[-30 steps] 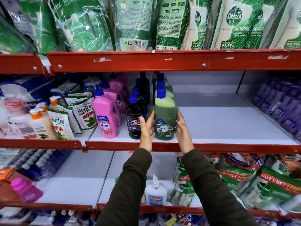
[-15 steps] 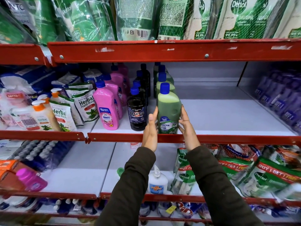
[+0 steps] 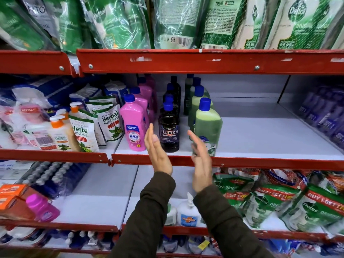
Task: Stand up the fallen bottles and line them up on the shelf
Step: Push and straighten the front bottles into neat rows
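Green floor cleaner fills the front bottle, which half a second ago sat clasped between both palms and now stands upright by itself at the front edge of the shelf, heading its row beside the dark bottle and the pink bottle. The left hand and right hand have let go and pulled back, fingers straight, palms facing, holding nothing. This bottle looks placed, and I see no fallen bottle on this shelf.

Red shelf edges, coloured bottles

Pink bottle, black bottle and green bottle all wear blue caps; sleeves dark olive.
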